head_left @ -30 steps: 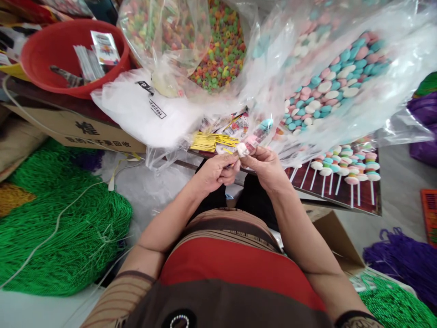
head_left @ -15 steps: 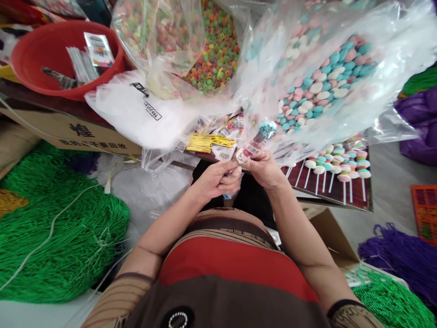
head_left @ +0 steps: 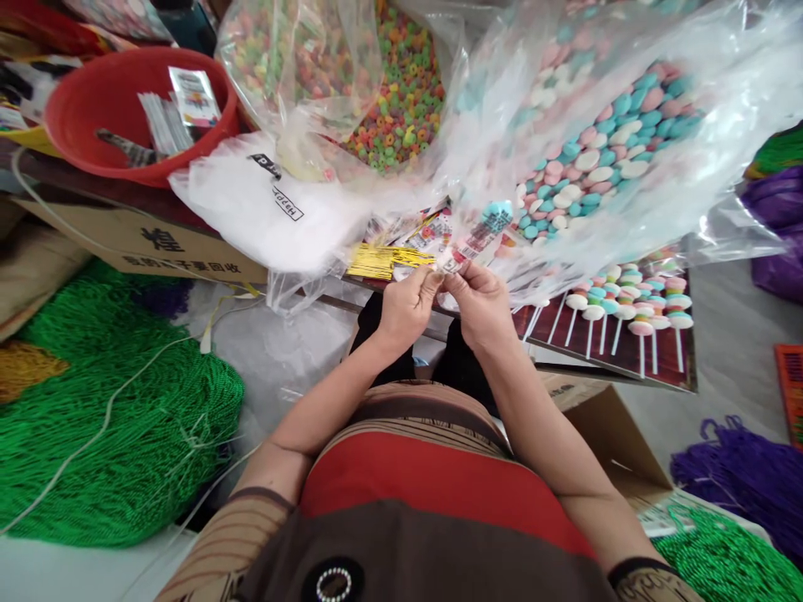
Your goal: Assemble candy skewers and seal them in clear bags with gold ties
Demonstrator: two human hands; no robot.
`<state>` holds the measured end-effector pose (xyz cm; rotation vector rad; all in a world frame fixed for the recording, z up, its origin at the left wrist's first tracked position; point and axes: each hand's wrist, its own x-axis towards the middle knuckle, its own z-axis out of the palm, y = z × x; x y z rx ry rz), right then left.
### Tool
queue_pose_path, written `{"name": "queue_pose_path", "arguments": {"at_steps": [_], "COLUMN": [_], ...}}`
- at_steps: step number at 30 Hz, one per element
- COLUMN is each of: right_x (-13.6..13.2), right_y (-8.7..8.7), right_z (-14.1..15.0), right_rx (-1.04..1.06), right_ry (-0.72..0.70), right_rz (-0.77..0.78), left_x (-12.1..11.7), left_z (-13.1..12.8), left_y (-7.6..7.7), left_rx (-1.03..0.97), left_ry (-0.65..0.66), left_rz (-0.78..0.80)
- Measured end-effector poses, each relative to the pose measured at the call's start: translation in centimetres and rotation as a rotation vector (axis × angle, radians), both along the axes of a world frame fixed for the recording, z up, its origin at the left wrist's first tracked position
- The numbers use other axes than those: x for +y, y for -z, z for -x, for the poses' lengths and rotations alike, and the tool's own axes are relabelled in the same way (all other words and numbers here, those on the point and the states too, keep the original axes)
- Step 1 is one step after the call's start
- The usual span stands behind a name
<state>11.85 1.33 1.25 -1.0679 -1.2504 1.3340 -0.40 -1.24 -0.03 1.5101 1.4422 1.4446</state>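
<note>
A small printed clear candy bag (head_left: pixel 472 246), with blue candy showing at its far end, points away from me above the table edge. At its near, gathered end, my left hand (head_left: pixel 406 308) pinches with thumb and forefinger. My right hand (head_left: pixel 482 303) is closed on the same end from the other side, the fingertips of both hands almost touching. Whether something thin is also between the fingers is too small to make out. Just left of the bag lie a bundle of yellow twist ties (head_left: pixel 380 261) and several flat printed bags (head_left: pixel 432 232).
White plastic bags (head_left: pixel 276 217) and a red basin (head_left: pixel 141 174) lie left. Behind are big clear bags of ring candies (head_left: pixel 407 92) and pastel candies (head_left: pixel 583 167). Candy skewers (head_left: pixel 640 309) lie right. Green cord (head_left: pixel 113 418) heaps on the floor; an open carton (head_left: pixel 618 435) stands right.
Both hands have shifted slightly up and stay together on the bag. My left hand's fingers have turned, now pinching at the bag's end. The whole view has moved a little.
</note>
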Motion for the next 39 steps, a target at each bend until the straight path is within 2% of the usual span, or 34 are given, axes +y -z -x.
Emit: {"name": "queue_pose_path", "arguments": {"at_steps": [3,7,10,19,22,28,32,34,36,38,39], "right_x": [-0.2,-0.2,0.0,0.6,0.7,0.4,-0.1,-0.4,-0.4,-0.1,0.2], "right_y": [-0.5,-1.3,-1.8,-2.2,-2.4,-2.2,-1.7,-2.0,-2.9,-4.2,-4.9], "right_z": [0.9,1.1,0.7,-0.7,-1.2,-1.9,-2.3,-2.5,-2.8,-3.0,-3.2], "right_rx": [0.098,0.109,0.113,0.125,0.116,0.198,0.239,0.209,0.112,-0.05,-0.153], "right_ry": [0.022,-0.041,-0.136,-0.242,-0.261,-0.339,-0.363,-0.344,-0.289,-0.165,-0.076], "right_rz": [0.088,0.18,0.267,0.394,0.408,0.41,0.394,0.332,0.232,0.051,-0.082], "left_x": [0.2,0.3,0.5,0.4,0.5,1.2,2.1,2.2,1.5,0.2,-0.7], "left_z": [0.3,0.9,1.4,2.0,2.4,3.6,4.4,4.7,4.7,4.4,4.1], "left_y": [0.6,0.9,0.9,1.0,0.7,0.1,-1.0,-2.3,-4.1,-5.7,-6.4], "left_rx": [0.174,0.235,0.219,0.198,0.16,0.11,0.21,0.259,0.241,0.092,-0.049], "left_ry": [-0.095,-0.141,-0.104,0.016,0.106,0.407,0.459,0.427,0.315,0.126,0.043], "left_rz": [-0.05,0.047,0.051,0.002,-0.038,-0.01,-0.147,-0.209,-0.248,-0.254,-0.246]}}
